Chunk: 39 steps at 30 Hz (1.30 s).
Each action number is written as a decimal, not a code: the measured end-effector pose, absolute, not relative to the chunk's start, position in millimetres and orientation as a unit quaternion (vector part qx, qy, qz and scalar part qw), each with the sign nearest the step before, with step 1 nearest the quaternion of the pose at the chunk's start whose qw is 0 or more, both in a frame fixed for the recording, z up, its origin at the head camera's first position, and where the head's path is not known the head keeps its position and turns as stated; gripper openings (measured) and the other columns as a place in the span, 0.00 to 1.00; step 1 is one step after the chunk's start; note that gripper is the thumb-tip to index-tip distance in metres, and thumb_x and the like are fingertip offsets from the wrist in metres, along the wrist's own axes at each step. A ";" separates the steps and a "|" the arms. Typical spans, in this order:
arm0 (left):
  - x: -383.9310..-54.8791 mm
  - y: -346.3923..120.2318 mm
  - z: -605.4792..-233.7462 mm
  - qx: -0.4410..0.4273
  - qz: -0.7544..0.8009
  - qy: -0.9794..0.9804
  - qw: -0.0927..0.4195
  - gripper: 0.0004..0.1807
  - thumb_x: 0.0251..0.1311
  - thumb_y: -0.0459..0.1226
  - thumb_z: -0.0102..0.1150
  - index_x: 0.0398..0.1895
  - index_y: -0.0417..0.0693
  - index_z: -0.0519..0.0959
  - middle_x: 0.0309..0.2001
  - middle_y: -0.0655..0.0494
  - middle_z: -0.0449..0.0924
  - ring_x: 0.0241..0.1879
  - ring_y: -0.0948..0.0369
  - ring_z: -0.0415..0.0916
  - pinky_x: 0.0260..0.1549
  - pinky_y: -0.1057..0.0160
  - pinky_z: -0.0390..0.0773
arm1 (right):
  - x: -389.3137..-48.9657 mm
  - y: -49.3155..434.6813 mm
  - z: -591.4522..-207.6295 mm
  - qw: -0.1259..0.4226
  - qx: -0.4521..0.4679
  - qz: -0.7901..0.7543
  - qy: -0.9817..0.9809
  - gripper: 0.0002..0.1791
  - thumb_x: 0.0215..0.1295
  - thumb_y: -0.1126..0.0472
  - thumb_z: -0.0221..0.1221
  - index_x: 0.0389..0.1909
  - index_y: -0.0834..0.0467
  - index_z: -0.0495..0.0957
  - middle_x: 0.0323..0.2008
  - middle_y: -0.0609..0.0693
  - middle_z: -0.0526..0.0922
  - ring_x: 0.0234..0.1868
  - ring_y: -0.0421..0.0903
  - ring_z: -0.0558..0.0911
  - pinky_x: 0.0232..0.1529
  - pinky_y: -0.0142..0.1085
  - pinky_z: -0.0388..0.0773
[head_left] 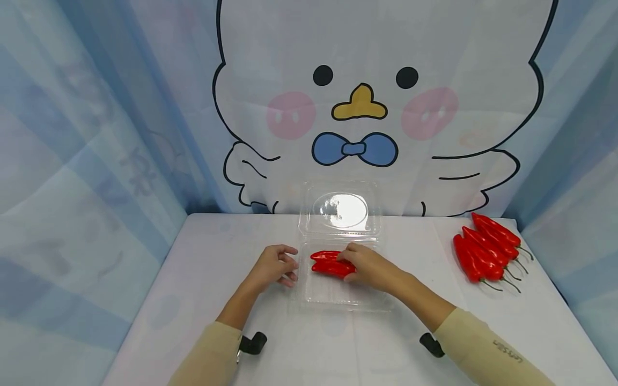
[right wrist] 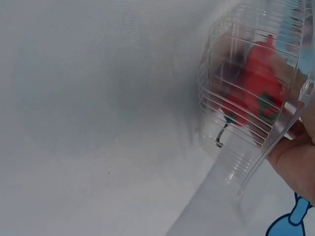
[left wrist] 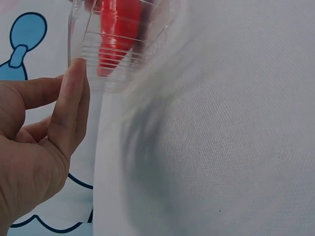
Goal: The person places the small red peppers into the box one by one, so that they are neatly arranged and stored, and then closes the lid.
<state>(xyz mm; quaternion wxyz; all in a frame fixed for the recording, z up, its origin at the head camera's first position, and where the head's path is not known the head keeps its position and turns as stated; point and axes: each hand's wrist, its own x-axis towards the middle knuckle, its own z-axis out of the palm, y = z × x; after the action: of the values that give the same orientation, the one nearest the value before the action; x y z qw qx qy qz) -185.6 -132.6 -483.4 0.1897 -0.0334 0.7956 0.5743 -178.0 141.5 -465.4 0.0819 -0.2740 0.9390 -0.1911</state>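
A clear plastic clamshell box (head_left: 328,297) sits on the table, its lid (head_left: 309,209) raised at the back. Two red peppers (head_left: 330,268) lie side by side in its base, pointed ends to the left. My right hand (head_left: 369,265) reaches over the right rim and grips the peppers near their stem ends, fingers behind and thumb in front. Through the ribbed wall in the right wrist view show the red peppers (right wrist: 261,73) and a dark stem. At the left rim, my left hand (head_left: 275,266) has loosely bent fingers; its fingertips are right at the box edge in the left wrist view.
At the table's right side lies a fanned group of several red peppers (head_left: 485,252), stems toward the front right. A white cloth covers the table (head_left: 333,348). Behind it hangs a curtain (head_left: 357,187) with a cartoon print, and more curtain closes both sides.
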 end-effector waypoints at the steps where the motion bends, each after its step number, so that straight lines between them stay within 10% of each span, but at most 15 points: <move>1: -185.5 -132.6 -483.4 -0.033 0.575 0.795 0.190 0.22 0.66 0.28 0.65 0.62 0.37 0.76 0.38 0.44 0.83 0.25 0.58 0.85 0.26 0.60 0.89 | -178.1 141.2 -466.4 0.083 -0.272 -0.191 0.940 0.25 0.55 0.60 0.77 0.55 0.57 0.84 0.46 0.48 0.80 0.44 0.43 0.78 0.48 0.36 0.85; 39: -183.8 -131.1 -481.7 -0.035 0.569 0.799 0.191 0.21 0.67 0.29 0.65 0.62 0.37 0.77 0.38 0.43 0.83 0.24 0.58 0.85 0.26 0.60 0.89 | -173.2 139.0 -480.6 0.048 -0.244 -0.170 0.954 0.22 0.52 0.57 0.79 0.46 0.55 0.82 0.42 0.47 0.81 0.42 0.43 0.77 0.46 0.36 0.84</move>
<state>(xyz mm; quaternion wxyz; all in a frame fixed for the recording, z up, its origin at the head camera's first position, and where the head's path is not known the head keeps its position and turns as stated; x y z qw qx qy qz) -183.8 -131.1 -481.7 0.1907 -0.0353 0.7990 0.5692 -173.2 139.0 -480.6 0.0481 -0.2437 0.9536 -0.1700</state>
